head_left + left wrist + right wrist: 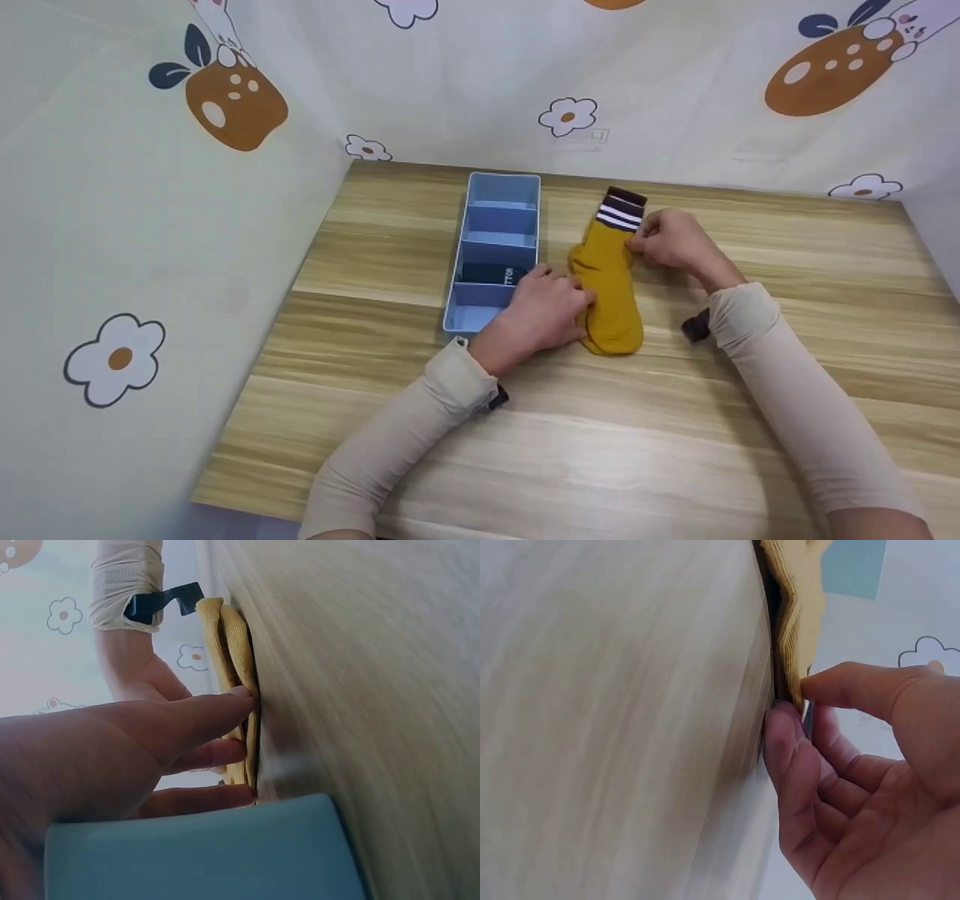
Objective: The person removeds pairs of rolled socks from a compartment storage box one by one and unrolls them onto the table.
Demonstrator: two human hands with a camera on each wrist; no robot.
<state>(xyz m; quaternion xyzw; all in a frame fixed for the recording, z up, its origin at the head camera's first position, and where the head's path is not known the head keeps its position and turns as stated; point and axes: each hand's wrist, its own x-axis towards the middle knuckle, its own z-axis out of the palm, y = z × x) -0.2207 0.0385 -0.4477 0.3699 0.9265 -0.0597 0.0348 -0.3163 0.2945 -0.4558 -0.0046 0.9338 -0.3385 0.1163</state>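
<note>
While the right hand (675, 240) pinches the right edge of the yellow socks (611, 300), flat on the table (600, 435) right of the blue box (493, 190), the left hand (544, 307) touches their left edge, fingers apart. Step, apparently: straightening. Next move probably calls for even folding.

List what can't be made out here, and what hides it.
Near right corner of the blue box: head view, behind the left grip.
Lower part of the dark item: head view, behind the divider; its lettering is too small to read surely.
Inside of the box: left wrist view, behind its outer wall.
Underside of the yellow sock: head view, facing the table.
</note>
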